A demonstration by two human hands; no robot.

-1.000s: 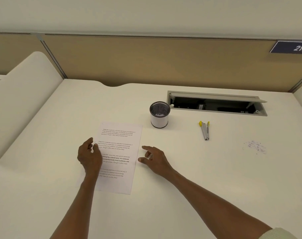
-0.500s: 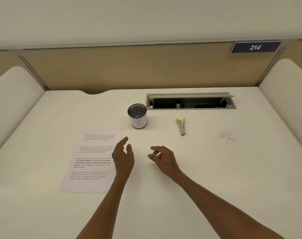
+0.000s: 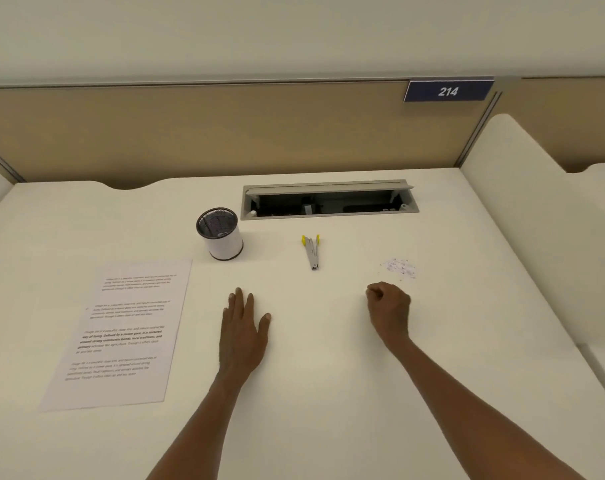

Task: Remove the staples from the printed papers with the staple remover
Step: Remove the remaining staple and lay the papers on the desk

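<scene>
An office cubicle: tan partition (image 3: 225, 133), number plate "214" (image 3: 448, 91), white desk (image 3: 328, 375) with cable hatch (image 3: 328, 199).

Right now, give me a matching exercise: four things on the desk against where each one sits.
Things:
1. printed paper
2. pen cup
3. staple remover
4. pile of staples

Places:
A. just beyond the right hand
B. left of the left hand
C. between the pen cup and the pile of staples
D. beyond the paper's far right corner

Pairs: 1-B, 2-D, 3-C, 4-A
</scene>
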